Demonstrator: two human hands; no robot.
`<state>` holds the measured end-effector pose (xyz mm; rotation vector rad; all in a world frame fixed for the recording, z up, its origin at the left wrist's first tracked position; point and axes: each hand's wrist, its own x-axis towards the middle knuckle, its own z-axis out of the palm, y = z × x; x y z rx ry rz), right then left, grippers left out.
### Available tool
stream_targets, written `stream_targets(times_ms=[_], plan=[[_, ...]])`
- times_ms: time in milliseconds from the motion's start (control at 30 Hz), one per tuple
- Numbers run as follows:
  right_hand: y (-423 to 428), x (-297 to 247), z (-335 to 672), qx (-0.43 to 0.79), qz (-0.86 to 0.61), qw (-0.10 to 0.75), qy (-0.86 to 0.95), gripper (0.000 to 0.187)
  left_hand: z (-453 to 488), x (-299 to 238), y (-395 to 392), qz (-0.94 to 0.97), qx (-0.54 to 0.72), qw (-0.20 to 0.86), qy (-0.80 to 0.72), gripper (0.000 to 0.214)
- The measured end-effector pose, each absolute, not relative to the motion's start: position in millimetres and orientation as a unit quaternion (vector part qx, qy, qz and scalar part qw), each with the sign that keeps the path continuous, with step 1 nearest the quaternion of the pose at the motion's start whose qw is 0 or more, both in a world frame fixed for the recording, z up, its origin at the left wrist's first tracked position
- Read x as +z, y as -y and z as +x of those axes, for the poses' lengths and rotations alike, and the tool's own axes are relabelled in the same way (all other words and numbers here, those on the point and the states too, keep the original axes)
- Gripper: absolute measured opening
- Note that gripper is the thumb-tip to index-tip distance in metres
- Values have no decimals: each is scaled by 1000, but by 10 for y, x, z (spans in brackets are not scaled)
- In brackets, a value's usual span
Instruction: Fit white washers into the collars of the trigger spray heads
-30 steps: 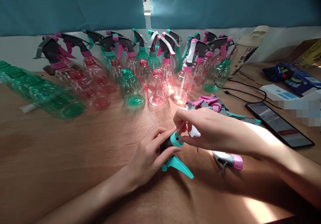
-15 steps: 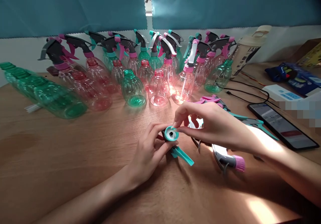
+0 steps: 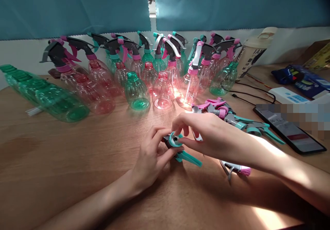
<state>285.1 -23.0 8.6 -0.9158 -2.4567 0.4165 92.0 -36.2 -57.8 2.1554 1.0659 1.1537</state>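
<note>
While my left grip (image 3: 151, 151) grasps a dark-grey-and-turquoise plastic trigger spray head (image 3: 183, 156) over the desk (image 3: 77, 161), near middle | my right grip (image 3: 206, 130) is at its round turquoise collar (image 3: 171, 141) | whether pinching anything, I cannot tell | best keep collar steady, touch light

1. You have bright light showing through the narrow gap in the curtain (image 3: 77, 8), top center, with a pale sheen on the cloth just right of it.
2. Glare flares among the clear bottles (image 3: 163, 94) mid-frame.
3. Your right forearm (image 3: 266, 156) carries a washed-out patch; another lies on the table (image 3: 77, 164) at lower right, beside deep shadow.
4. You see softer shadow beneath your left forearm (image 3: 110, 192) and the spray head (image 3: 190, 158).
5. Stretching tilts the cup (image 3: 251, 56), upper right, outward.
6. Blocky pixels cover part of the right edge; you cannot read the phone (image 3: 291, 128) screen.
</note>
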Motion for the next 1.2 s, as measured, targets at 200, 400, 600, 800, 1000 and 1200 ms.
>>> stream_targets(times_ms=[200, 400, 600, 800, 1000, 1200], plan=[[206, -72, 2771, 136, -361, 294, 874, 18, 924, -599, 348, 777, 411, 213, -426, 25], [264, 137, 2828, 194, -339, 338, 856, 27, 862, -555, 293, 793, 433, 129, -409, 27], [350, 345, 2937, 226, -372, 357, 827, 25, 604, -286, 326, 737, 420, 114, -518, 28], [373, 253, 2965, 269, -409, 275, 827, 34, 228, -130, 458, 634, 374, 237, -634, 36], [411, 149, 2984, 268, -429, 207, 837, 43, -144, -139, 505, 628, 252, 156, -719, 35], [473, 80, 3109, 271, -480, 243, 798, 48, -543, -155, 472, 669, 182, 48, -719, 38]])
